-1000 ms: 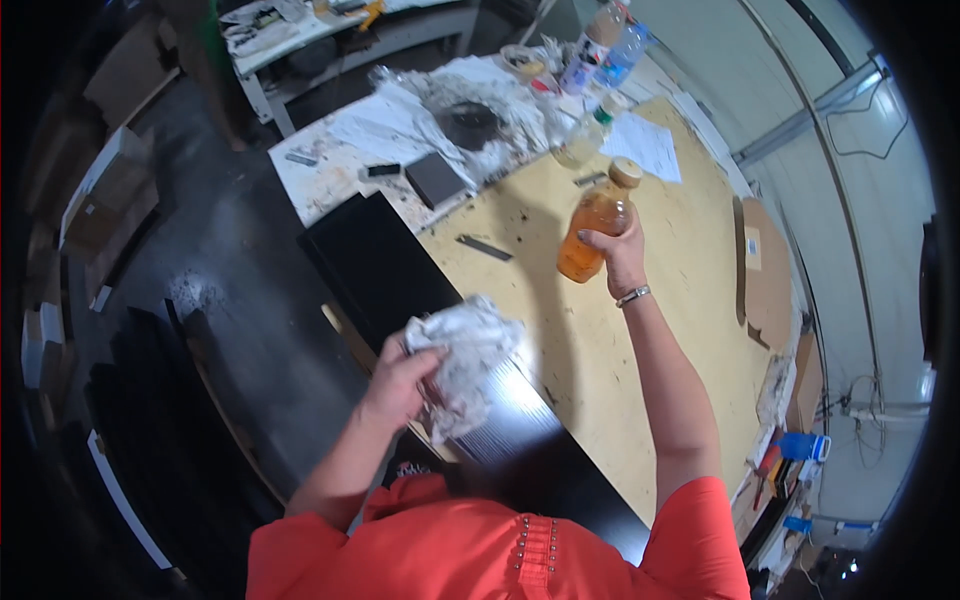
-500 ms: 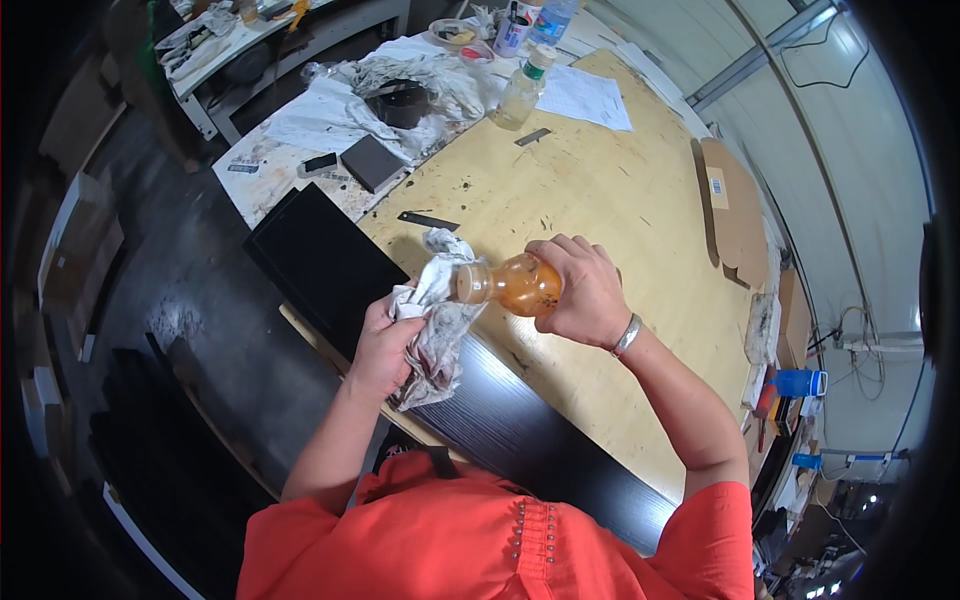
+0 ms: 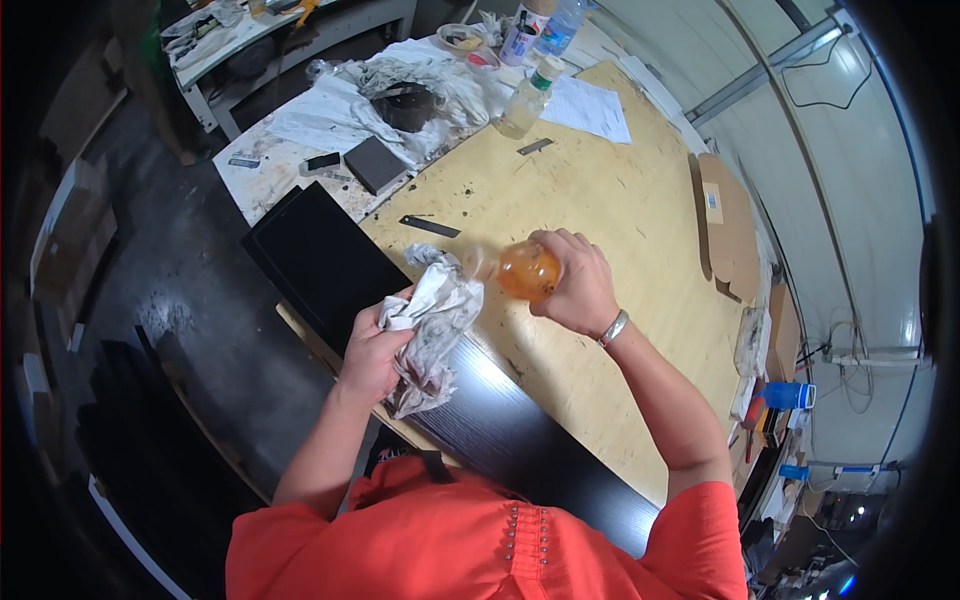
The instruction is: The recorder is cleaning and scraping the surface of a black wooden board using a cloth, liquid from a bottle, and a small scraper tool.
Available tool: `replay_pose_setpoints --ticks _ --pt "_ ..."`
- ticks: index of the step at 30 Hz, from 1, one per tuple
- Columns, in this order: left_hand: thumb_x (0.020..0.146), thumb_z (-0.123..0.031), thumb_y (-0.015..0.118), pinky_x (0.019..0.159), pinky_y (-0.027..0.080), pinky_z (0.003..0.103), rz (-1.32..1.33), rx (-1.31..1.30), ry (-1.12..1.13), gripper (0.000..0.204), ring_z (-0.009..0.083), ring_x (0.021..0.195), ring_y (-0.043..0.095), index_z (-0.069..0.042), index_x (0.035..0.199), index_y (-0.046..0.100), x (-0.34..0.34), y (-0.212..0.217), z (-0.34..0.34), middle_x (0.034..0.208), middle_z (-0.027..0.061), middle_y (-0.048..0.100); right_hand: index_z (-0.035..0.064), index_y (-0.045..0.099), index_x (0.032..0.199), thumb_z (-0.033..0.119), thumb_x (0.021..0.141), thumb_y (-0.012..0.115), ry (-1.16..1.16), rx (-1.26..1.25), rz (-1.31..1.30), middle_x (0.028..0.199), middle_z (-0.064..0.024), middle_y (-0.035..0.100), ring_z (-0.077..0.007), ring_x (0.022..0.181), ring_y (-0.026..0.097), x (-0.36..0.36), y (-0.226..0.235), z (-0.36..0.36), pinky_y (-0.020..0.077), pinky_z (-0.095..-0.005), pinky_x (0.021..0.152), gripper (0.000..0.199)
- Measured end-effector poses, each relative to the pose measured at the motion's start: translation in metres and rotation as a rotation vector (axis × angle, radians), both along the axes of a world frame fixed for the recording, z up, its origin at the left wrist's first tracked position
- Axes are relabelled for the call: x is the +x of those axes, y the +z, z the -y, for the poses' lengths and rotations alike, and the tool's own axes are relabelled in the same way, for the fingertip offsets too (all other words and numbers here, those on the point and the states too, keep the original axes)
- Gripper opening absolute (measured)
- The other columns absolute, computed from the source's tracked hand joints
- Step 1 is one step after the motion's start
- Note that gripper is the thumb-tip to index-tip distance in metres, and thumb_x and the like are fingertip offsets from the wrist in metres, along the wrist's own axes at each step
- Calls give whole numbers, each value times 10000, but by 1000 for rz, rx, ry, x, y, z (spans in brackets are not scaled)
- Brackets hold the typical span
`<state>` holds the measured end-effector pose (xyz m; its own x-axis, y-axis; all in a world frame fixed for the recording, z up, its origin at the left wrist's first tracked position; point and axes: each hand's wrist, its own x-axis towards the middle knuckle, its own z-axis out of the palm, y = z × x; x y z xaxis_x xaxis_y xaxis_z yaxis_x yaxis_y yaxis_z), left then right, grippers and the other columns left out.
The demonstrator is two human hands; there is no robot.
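Gripping a crumpled, stained white rag in the left hand, pinching it between thumb and bent fingers and leaving much of the cloth hanging loose above the black board. Clasping a bottle of amber liquid by its base end in the right hand, fully encircled on the near side, and holding it tipped over to about level. Pointing its neck at the rag, touching or just beside it; too blurred for telling which, or for telling a cap from an open mouth. Apparently having the first part in place already, with cloth and bottle meeting above the near edge of the tan desk. Showing no clear stream, and not revealing the cloth's wetness. Holding plenty of liquid inside the bottle, by the look of it. Not yet setting the bottle aside, not yet freeing either of the hands, and not visibly rubbing the board's glossy surface
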<state>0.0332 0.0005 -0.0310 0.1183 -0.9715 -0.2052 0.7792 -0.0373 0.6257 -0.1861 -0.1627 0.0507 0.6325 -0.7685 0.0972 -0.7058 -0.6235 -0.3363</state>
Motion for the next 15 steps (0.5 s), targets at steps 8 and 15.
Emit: replay_pose_setpoints --ticks 8,15 --pt "811 82 478 1058 435 351 479 -33 208 549 248 1196 606 107 1359 506 78 44 -35 1299 195 616 46 555 1216 5 594 831 -259 419 938 1117 -84 668 -206 1008 654 0 -73 95 528 -351 900 681" --pt "812 -19 603 1133 321 549 2005 -248 -325 502 338 1394 395 -47 1310 559 31 63 -29 1450 149 469 52 507 1259 -21 641 830 -395 320 1060 1205 -85 629 -207 1086 624 19 -102 126 507 -342 952 701"
